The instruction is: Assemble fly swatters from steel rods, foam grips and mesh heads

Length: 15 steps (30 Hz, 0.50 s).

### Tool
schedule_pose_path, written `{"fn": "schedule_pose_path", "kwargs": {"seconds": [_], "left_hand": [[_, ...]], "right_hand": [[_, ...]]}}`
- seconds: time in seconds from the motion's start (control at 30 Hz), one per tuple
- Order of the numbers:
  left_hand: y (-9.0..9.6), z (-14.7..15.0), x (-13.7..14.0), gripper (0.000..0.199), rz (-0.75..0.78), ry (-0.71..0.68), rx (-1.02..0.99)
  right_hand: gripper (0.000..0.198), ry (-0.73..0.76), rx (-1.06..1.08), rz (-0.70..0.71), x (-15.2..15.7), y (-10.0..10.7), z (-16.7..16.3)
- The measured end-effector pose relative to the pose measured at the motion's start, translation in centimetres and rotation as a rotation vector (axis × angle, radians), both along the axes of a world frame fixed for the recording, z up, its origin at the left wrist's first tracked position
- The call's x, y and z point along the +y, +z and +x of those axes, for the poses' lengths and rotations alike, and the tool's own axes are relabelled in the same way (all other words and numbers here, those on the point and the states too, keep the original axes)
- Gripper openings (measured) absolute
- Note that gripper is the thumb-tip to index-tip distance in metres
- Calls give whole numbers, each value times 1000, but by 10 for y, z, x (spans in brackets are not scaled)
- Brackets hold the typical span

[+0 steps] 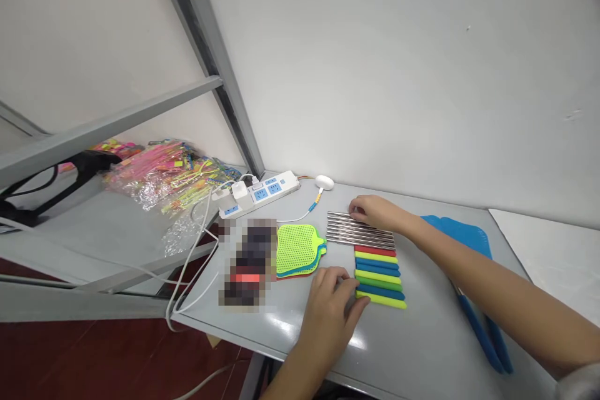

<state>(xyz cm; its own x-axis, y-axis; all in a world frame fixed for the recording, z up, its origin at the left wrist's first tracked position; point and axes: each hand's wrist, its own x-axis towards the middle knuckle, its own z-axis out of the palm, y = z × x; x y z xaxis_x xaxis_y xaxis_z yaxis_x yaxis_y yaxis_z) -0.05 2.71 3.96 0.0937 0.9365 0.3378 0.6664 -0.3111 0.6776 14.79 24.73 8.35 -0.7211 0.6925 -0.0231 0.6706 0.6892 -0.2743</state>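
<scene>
My left hand [330, 303] rests by the left ends of a row of coloured plastic handles [379, 278], red, yellow, blue and green. Its thumb and index finger are apart and touch the nearest handles. At the far side, my right hand [372, 211] lies over several thin metal rods [351, 230] laid side by side. Its fingers are curled down at the topmost rod, and the palm hides the rods' far right ends. Left of the rods sits a stack of perforated fly swatter heads [296, 249], yellow-green on top, with blue and red edges showing below.
Blue fly swatters [482, 331] lie at the right, partly behind my right forearm. A power strip [269, 192] with chargers and a white case [324, 182] are near the wall. A blurred dark item [250, 262] lies at the left. Bagged colourful pieces [173, 169] fill a lower shelf.
</scene>
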Motion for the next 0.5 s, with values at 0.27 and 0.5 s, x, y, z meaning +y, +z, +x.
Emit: {"fn": "schedule_pose_path", "kwargs": {"seconds": [0.27,0.5], "left_hand": [[-3,2,1,12,-2,-62,73],[-5,1,2,6,-8,-97,95]], "right_hand": [[14,20,-64,66,1,-5,-1],[20,-156,-65,174,-23,28,17]]}}
